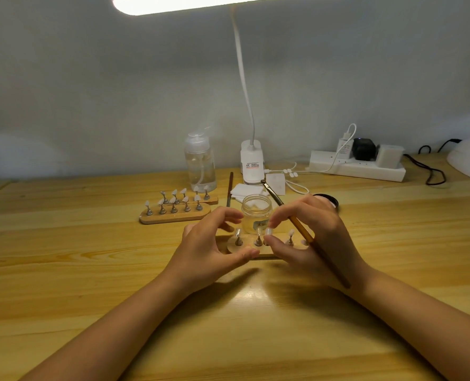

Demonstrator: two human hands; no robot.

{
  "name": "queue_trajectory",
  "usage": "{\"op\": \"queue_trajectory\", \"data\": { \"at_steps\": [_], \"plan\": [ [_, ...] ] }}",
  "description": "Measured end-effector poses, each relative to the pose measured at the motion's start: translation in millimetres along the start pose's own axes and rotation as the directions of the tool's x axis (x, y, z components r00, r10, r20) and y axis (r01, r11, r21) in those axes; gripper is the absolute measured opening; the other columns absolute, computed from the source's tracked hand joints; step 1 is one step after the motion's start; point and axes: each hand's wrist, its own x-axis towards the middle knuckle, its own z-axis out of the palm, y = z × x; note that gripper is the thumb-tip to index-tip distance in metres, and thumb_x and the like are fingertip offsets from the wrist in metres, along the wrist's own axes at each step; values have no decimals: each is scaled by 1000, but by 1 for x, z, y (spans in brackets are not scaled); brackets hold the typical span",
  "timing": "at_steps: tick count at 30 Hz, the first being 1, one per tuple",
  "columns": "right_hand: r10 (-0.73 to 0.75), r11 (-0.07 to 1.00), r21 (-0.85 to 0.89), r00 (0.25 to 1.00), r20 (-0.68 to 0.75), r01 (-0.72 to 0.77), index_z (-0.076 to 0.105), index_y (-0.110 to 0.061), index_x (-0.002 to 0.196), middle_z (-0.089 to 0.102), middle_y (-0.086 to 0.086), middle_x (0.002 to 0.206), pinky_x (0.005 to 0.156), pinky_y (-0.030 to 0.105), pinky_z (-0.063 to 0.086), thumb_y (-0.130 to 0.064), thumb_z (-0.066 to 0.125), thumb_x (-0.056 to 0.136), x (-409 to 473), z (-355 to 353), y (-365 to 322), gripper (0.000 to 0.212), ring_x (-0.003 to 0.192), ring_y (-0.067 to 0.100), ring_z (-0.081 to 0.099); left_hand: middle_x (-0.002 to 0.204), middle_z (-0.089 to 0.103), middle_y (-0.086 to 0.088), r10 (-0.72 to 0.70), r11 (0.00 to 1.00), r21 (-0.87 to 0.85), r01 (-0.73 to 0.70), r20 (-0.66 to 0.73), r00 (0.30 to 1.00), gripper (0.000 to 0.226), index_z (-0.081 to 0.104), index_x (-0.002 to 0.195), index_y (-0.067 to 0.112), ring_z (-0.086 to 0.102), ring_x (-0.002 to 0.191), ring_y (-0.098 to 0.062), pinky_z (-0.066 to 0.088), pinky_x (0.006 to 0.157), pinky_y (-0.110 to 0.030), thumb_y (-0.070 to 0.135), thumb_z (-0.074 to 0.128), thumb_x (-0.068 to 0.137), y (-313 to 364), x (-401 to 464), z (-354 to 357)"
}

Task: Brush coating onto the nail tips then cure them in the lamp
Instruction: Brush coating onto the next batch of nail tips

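The left hand [214, 244] steadies the near wooden stand [245, 250] on the counter [91, 270], its fingers curved, apart and loose. The right hand [308, 237] pinches a pale nail tip [268, 231] on its peg, probably to straighten it, with the long brown brush [304, 232] tucked between its fingers, kept ready.
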Motion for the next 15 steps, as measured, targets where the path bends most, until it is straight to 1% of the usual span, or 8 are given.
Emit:
{"op": "queue_trajectory", "data": {
  "at_steps": [2,3,5,7,9,11,13,15],
  "plan": [
    [-13,1000,17,999,-32,14,67,-10,83,67,-2,80,80,27,39,-31,64,75,1,5,-4,23,84,4,55,104,52,28,90,995,40,-89,-51,995,44,46,99,47,47,102,9,30,98,-32,64,66,64,3,-2,-1],
    [-20,999,31,999,-41,21,68,-9,84,68,-1,80,78,26,40,-31,64,76,2,8,-6,23,84,5,55,105,53,27,131,990,51,-128,-68,989,38,49,98,47,46,105,8,27,98,-29,63,61,66,6,-3,-1],
    [-33,998,52,998,-52,36,68,-9,84,68,1,81,76,23,40,-30,65,77,3,13,-9,23,84,5,55,105,55,24,178,983,54,-174,-80,981,29,58,94,42,47,107,5,24,97,-29,58,52,71,9,-3,-2],
    [-41,996,70,997,-65,46,68,-8,84,67,2,80,75,23,41,-29,65,76,3,15,-12,22,83,6,55,103,55,23,212,976,65,-207,-83,974,26,63,91,36,47,108,1,23,96,-30,53,52,73,10,-4,-2],
    [-48,995,83,996,-79,55,68,-8,84,67,2,80,74,24,41,-29,66,76,1,14,-13,23,82,6,55,103,55,22,248,967,81,-241,-88,965,23,66,91,33,50,107,-6,23,95,-35,47,57,75,10,-5,-2],
    [-50,997,62,996,-77,55,68,-8,84,68,2,81,77,25,40,-31,65,76,0,13,-12,24,83,7,55,103,58,17,280,957,105,-269,-107,954,21,68,93,30,52,105,-9,25,95,-40,40,61,76,11,-5,-2],
    [-35,999,21,996,-79,37,68,-8,86,69,2,82,80,26,38,-34,65,76,1,13,-12,28,85,8,55,101,62,11,292,954,124,-275,-147,945,20,69,95,27,54,102,-8,30,94,-45,33,64,76,10,-4,-1],
    [-1,1000,9,994,-106,2,67,-8,89,68,2,83,81,25,37,-38,59,81,3,11,-12,32,84,7,55,96,65,8,295,954,109,-279,-186,937,21,69,95,25,54,97,-6,33,91,-47,34,64,76,10,-3,-1]
  ]
}}
